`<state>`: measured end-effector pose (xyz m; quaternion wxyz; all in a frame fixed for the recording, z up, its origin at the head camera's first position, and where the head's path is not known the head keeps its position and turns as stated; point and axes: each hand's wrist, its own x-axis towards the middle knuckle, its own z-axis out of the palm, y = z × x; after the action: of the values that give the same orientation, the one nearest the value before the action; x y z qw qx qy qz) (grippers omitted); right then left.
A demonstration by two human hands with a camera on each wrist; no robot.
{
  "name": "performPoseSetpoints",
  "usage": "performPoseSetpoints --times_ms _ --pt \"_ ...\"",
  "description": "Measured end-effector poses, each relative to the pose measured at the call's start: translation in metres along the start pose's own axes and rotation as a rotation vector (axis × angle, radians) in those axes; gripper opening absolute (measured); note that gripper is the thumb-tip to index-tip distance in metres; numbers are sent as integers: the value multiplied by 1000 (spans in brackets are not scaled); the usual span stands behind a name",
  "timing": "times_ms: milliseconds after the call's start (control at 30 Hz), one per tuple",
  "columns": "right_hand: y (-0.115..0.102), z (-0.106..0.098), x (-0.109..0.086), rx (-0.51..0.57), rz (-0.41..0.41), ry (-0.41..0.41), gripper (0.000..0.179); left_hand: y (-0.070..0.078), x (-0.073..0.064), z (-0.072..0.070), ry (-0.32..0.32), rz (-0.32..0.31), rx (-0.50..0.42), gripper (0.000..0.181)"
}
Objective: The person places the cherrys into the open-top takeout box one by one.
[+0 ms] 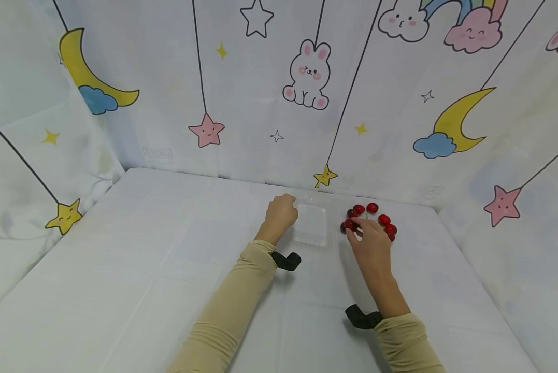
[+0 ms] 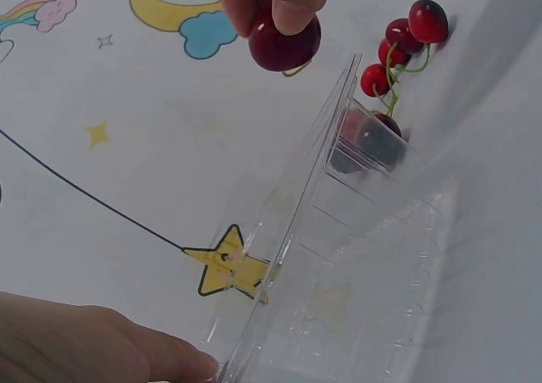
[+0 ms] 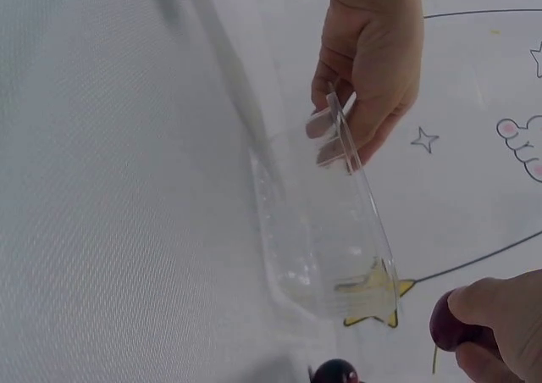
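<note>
A clear plastic box (image 1: 310, 228) stands on the white table with no lid over it. My left hand (image 1: 281, 215) holds its left wall; in the right wrist view, fingers of that left hand (image 3: 377, 78) show through the plastic. Between thumb and fingertips, my right hand (image 1: 372, 247) pinches a dark red cherry (image 2: 284, 48), raised beside the box rim in the left wrist view. Further red cherries (image 1: 384, 220) with green stems lie on the table around the right hand's fingers. Part of the cluster is hidden behind that hand.
A white cloth wall (image 1: 260, 93) with printed moons, stars and a rabbit rises right behind the box and the cherries. The white table (image 1: 134, 269) stretches left and toward me. Dark wrist mounts (image 1: 286, 261) stick out from both forearms.
</note>
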<state>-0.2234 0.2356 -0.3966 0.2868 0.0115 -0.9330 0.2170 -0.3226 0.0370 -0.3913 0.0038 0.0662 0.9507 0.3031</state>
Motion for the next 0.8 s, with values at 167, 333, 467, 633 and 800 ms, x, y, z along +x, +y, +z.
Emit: performPoseSetpoints --times_ms 167,333,467,633,800 --pt "-3 1 0 -8 -3 -1 36 0 -1 0 6 -2 -4 40" --pt "-5 2 -1 -1 7 -12 37 -1 -1 0 3 0 -10 41" --pt "-6 2 -2 8 6 -25 37 -1 -1 -1 10 9 0 40" --pt "-8 4 -3 -3 -11 -41 36 0 -1 -1 8 6 -4 40" --pt "-6 7 -5 2 -34 -42 36 1 -1 0 1 -6 -18 41"
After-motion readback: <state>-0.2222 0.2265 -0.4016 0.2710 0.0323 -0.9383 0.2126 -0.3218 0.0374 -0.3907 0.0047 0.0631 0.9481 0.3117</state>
